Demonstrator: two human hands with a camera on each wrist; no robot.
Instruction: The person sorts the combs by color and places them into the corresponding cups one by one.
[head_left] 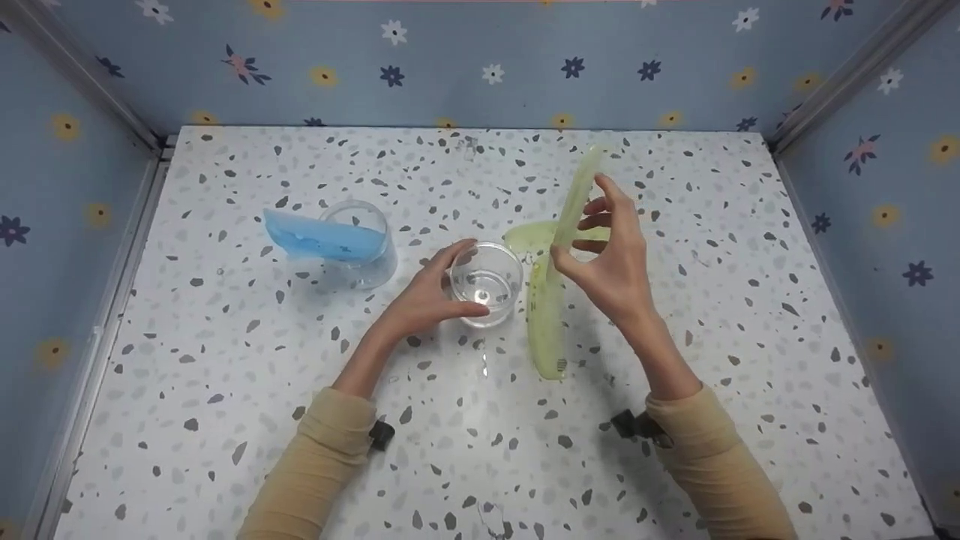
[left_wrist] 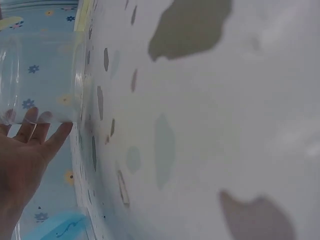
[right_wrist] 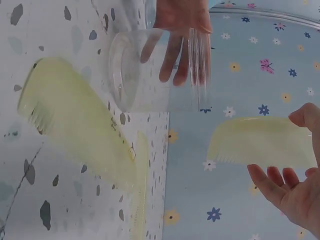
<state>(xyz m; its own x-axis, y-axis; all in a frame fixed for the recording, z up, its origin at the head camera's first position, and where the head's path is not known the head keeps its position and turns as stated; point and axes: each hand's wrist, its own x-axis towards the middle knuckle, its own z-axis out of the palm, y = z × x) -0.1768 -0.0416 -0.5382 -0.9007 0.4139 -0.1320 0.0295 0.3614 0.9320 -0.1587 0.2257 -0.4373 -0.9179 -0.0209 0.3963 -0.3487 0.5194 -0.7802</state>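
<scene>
My left hand [head_left: 427,296] holds a clear plastic cup [head_left: 495,319] standing upright on the table, fingers along the far side and thumb at the near rim. To the right of the cup, my right hand [head_left: 619,259] pinches a pale yellow-green comb [head_left: 576,202] between thumb and fingers. The right wrist view shows this held comb [right_wrist: 255,142] raised off the table, teeth toward the fingers. Below it a second yellow-green comb [head_left: 546,345] lies beside the cup. A third yellow-green comb [head_left: 527,235] lies crosswise behind, partly hidden by the held comb and hand.
Left of my left hand stands another clear cup [head_left: 379,274] with a blue comb [head_left: 322,238] lying tilted across it, one end jutting out leftward. The speckled table [head_left: 225,390] is enclosed by flowered blue panels [head_left: 442,71] at the back and sides.
</scene>
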